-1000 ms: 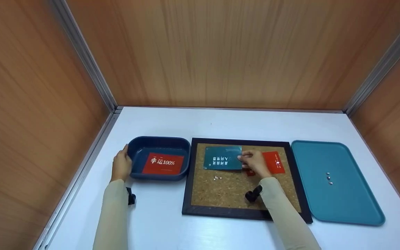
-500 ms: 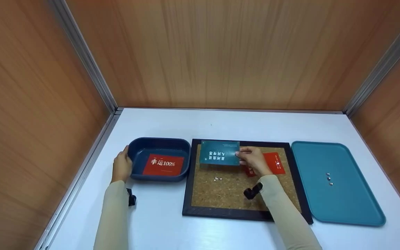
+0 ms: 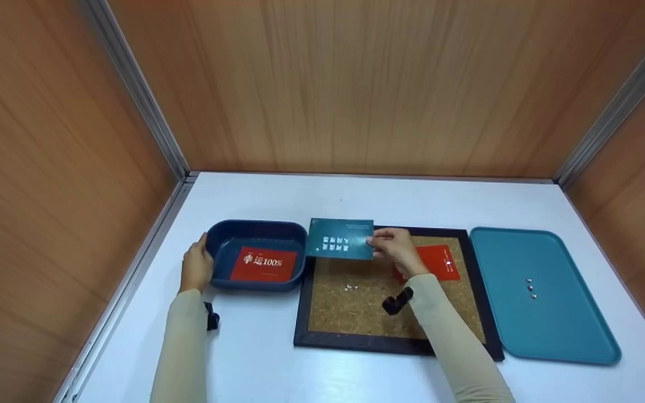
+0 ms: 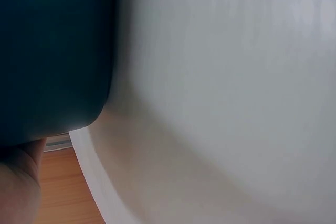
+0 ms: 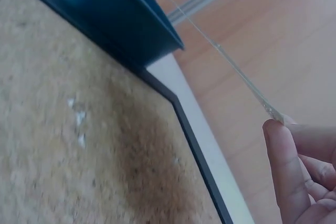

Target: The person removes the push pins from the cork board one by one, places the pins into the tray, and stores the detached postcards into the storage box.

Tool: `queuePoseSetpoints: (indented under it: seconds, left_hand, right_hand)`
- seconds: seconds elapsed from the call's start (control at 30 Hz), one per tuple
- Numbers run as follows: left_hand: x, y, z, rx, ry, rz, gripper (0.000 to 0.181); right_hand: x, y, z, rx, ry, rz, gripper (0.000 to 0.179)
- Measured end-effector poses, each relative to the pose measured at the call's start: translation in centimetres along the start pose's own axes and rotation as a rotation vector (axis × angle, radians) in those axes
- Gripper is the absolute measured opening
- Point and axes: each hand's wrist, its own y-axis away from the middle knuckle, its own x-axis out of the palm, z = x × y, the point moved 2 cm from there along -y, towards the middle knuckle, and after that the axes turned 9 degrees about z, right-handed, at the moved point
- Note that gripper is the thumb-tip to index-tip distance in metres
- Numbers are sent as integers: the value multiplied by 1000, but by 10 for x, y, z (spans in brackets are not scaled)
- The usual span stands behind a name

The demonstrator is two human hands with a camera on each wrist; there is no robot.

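Note:
A dark green card [image 3: 340, 239] with white lettering is pinched at its right edge by my right hand [image 3: 398, 249]. It is held up over the back left of the cork board [image 3: 367, 313], its left end at the right rim of a blue basin [image 3: 258, 225]. Edge-on in the right wrist view, the card [image 5: 239, 72] shows as a thin strip. A red card [image 3: 263, 265] lies inside the basin. My left hand [image 3: 195, 268] rests against the basin's outer left wall, fingers extended along it. Behind my right hand, more red card [image 3: 440, 263] lies on the cork.
Several small clear pins [image 3: 351, 288] lie on the cork. A teal tray [image 3: 557, 324] right of the board holds 3 small shiny pins [image 3: 531, 288] in a row. Wooden panels [image 3: 322, 89] enclose the white table [image 3: 255, 358] at the back and sides.
My right hand has lifted the green card off the cork and carried it left and back towards the basin. My left hand has stayed at the basin's wall.

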Motion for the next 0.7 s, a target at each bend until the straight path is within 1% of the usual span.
queuePoseSetpoints:
  seconds: [0.2, 0.33, 0.53, 0.7]
  left_hand:
    - [0, -1, -2, -7, -25, -9, 49]
    - [0, -2, -2, -18, -18, -2, 49]
    - [0, -1, -1, -43, -10, 16, 49]
    - [0, 0, -1, -44, -5, 18, 49]
  right_hand:
    - [15, -3, 10, -10, 4, 9, 34]
    - [25, -6, 16, -20, 16, 9, 30]
    - [41, -10, 21, -24, 2, 21, 26]
    - [54, -12, 25, -19, 3, 37, 27]
